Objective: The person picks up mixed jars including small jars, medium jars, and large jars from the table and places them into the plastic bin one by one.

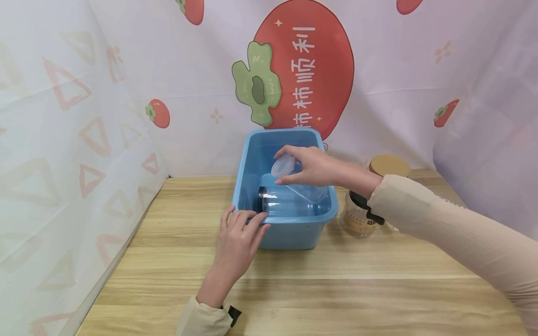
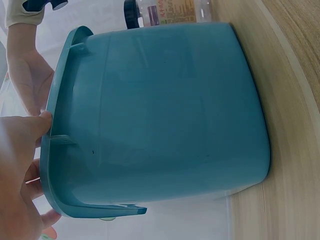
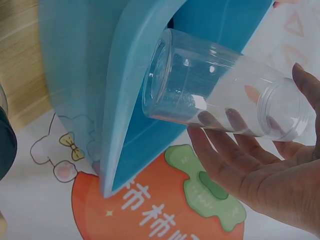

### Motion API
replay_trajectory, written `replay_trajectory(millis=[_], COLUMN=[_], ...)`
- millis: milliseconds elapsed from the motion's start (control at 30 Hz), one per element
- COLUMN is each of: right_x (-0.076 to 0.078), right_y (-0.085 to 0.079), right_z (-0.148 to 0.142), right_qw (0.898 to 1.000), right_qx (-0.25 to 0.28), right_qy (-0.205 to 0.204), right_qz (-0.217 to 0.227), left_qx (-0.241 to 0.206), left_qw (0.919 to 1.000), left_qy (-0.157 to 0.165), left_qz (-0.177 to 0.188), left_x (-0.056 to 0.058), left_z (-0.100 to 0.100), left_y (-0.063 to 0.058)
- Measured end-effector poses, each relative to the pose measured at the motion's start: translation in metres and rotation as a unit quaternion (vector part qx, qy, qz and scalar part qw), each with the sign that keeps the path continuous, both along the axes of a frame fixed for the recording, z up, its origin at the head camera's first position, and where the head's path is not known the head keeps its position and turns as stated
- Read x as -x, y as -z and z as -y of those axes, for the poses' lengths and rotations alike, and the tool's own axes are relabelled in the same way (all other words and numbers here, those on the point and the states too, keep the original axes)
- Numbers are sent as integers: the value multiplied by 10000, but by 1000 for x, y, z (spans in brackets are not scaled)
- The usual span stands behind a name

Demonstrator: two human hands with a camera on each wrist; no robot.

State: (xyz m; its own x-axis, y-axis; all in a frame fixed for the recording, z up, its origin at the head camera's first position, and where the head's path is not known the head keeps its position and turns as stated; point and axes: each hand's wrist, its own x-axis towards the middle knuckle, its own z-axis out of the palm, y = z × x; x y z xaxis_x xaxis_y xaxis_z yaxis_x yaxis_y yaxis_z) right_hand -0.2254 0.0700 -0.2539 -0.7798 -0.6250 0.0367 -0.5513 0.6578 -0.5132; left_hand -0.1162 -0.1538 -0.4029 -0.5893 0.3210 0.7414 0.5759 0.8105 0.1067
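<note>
A blue plastic bin (image 1: 290, 235) stands on the wooden table. At its near left corner my left hand (image 1: 238, 235) grips the rim, with the thumb outside and the fingers over the edge in the left wrist view. Over the bin, my right hand (image 1: 313, 167) holds a clear plastic jar (image 3: 215, 85) by its neck end, thumb and fingers on opposite sides. That jar is tilted, its base pointing down into the bin. Whether a lid covers its mouth, I cannot tell. Inside the bin, another clear jar (image 1: 287, 204) with a black lid lies on its side.
Right of the bin stands a clear jar (image 1: 358, 225) with a black lid and printed label, partly behind the right sleeve. A jar with a tan lid (image 1: 390, 165) is behind it. A printed cloth (image 1: 201, 140) hangs at the table's back edge.
</note>
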Motion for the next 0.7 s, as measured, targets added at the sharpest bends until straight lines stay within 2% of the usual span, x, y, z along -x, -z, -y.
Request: replay_trajectory(millis=[333, 700], right_x=[1, -5], right_y=[-2, -7], right_z=[-5, -29], right_qw=[9996, 9984], right_qx=[-7, 230], right_qy=[123, 353], right_qz=[245, 377], left_qx=[18, -29], left_qw=[10000, 9999], left_qy=[7, 57], left_qz=[-51, -84], left_x=[0, 0], left_z=[0, 1], left_y=[0, -1])
